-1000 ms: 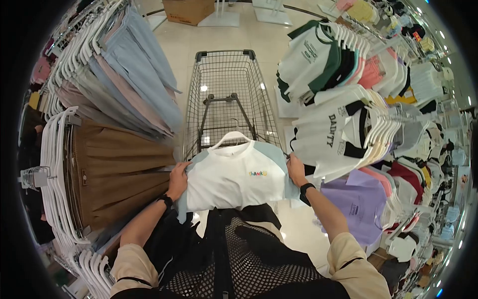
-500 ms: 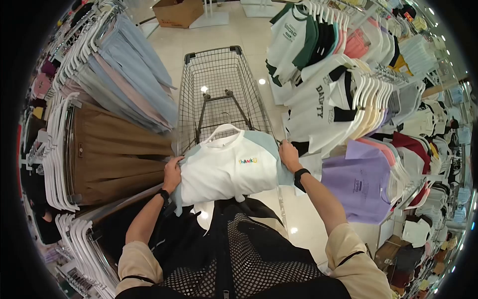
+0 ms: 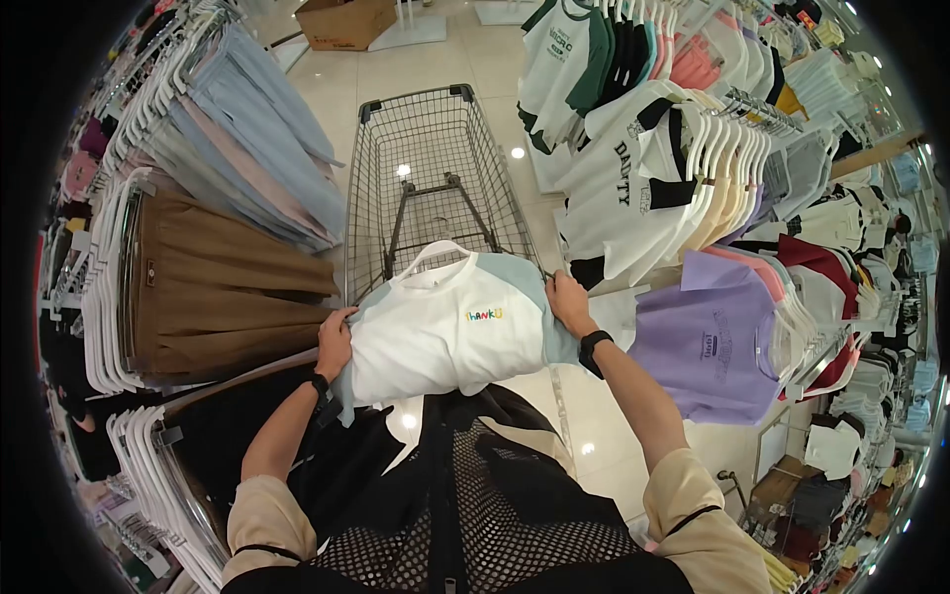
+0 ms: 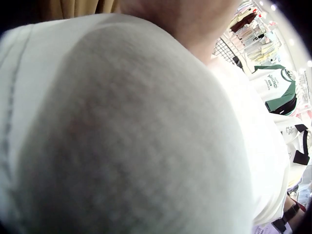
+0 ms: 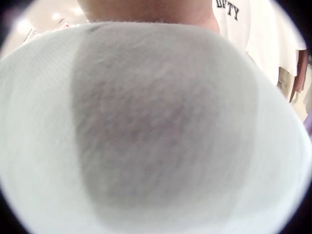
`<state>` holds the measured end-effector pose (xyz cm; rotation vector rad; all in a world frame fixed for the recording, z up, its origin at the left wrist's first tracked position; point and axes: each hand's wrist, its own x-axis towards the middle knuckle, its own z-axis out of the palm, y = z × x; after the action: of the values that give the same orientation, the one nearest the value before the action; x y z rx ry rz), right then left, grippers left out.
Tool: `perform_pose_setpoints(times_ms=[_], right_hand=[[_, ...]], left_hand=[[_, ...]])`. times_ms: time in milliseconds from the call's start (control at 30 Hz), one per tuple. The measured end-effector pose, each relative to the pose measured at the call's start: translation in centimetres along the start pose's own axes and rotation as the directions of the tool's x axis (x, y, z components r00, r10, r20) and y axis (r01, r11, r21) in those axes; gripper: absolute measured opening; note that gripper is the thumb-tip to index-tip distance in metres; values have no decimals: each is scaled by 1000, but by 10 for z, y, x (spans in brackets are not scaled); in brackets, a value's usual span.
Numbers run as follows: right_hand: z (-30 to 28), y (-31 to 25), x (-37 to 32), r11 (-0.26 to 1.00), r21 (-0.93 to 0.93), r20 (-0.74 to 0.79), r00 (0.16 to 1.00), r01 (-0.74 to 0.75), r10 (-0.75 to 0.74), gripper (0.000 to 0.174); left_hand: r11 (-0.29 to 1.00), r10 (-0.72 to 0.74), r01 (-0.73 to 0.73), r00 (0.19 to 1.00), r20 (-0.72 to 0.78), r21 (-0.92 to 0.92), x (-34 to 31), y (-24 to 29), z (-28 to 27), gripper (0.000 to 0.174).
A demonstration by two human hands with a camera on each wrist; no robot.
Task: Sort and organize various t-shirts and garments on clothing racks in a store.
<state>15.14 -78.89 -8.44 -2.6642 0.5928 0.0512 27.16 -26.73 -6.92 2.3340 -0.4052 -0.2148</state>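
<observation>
- Left hand, right hand grip the shirt at opposite sides, spreading it between them!
- Hanger in its neck, likely keeping shape; cart beyond.

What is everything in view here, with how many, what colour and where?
shirt: one, white with pale blue-green sleeves, between the hands
hanger: one, white, at the shirt's neck
cart: one, grey wire, ahead
cardboard box: one, brown, beyond the cart
brown garments: uncountable, racked on the left
pale blue trousers: uncountable, farther along the left
purple top: one in front, racked on the right
green-sleeved shirt: one in front, white body, farther right rack
other clothes: many, mixed colours, both sides
wristbands: two, black, one per wrist
left hand: one, bare, pinching the shirt's left side
right hand: one, bare, pinching its right side
</observation>
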Motion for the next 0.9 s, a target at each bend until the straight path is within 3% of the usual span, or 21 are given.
perform_pose_setpoints(times_ms=[900], right_hand=[[-2,-1,-5,1000,-9,4,1000,22,-22,29]], left_hand=[[997,-74,74,997,-6,28,-8,16,-5,38]])
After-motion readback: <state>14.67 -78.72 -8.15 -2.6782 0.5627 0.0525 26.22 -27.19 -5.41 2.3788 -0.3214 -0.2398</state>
